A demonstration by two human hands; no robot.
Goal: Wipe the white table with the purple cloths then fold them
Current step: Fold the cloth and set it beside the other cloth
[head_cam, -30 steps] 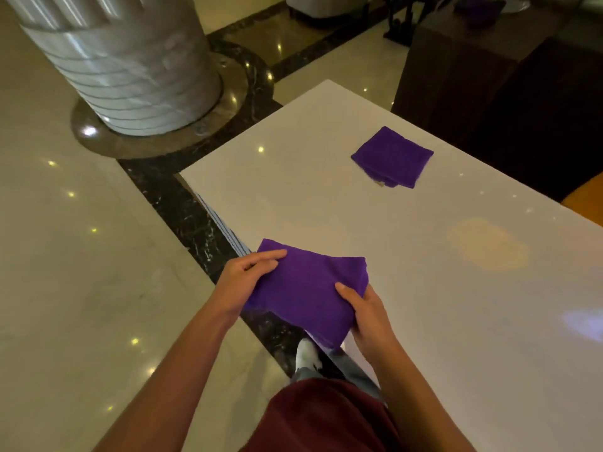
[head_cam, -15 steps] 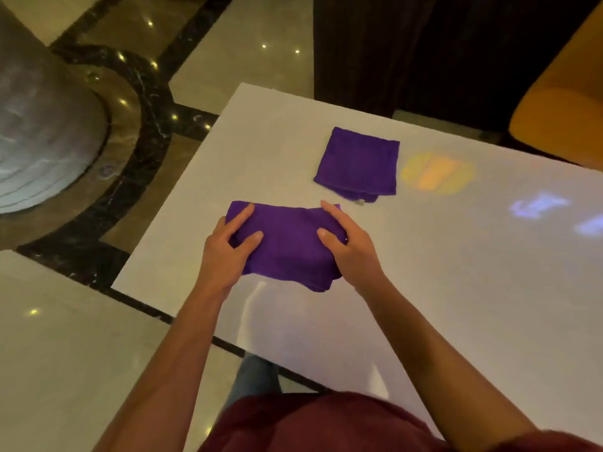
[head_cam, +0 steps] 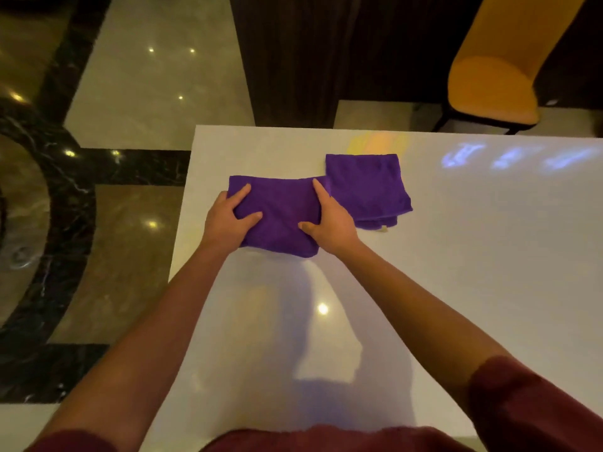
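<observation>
A folded purple cloth (head_cam: pixel 282 212) lies on the white table (head_cam: pixel 456 272) near its far left corner. My left hand (head_cam: pixel 228 220) grips its left edge, fingers spread over the top. My right hand (head_cam: pixel 329 223) holds its right edge, thumb on the near side. A second folded purple cloth (head_cam: pixel 367 187) lies flat just to the right, its left edge touching the first cloth, with no hand on it.
An orange chair (head_cam: pixel 492 89) stands beyond the table's far edge on the right. A dark panel (head_cam: pixel 293 60) rises behind the table. Polished marble floor (head_cam: pixel 130 93) with a black inlay band lies to the left. The table's left edge runs close to the cloth.
The held cloth has moved from the table's near edge up beside the second folded cloth. My view has swung round, so the table is now squarely in front.
</observation>
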